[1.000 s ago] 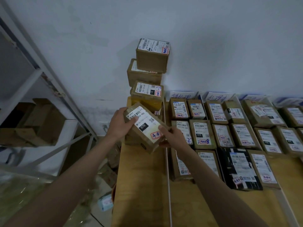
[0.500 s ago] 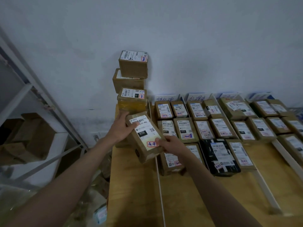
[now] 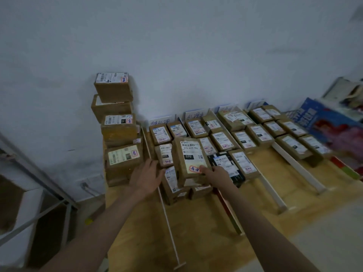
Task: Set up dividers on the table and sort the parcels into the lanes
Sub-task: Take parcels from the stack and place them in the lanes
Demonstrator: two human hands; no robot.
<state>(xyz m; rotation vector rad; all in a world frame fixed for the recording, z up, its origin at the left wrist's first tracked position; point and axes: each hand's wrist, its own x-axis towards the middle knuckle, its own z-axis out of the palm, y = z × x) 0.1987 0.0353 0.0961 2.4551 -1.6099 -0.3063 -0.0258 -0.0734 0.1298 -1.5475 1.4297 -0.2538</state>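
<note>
A brown parcel with a white label marked 070 is held above the parcels of the first lane. My right hand grips its near end, thumb on the label. My left hand hovers with spread fingers just left of it, off the parcel. White divider strips split the wooden table into lanes filled with rows of labelled parcels. A tall stack of parcels stands at the table's back left corner.
Handwritten lane signs lean on the white wall. A metal shelf frame with cartons stands to the left. Blue and red packages lie at the far right. A white socket sits low on the wall.
The 070 parcel has moved right from beside the stack to above the first lane. My left hand has let go of it; the right hand alone holds it now.
</note>
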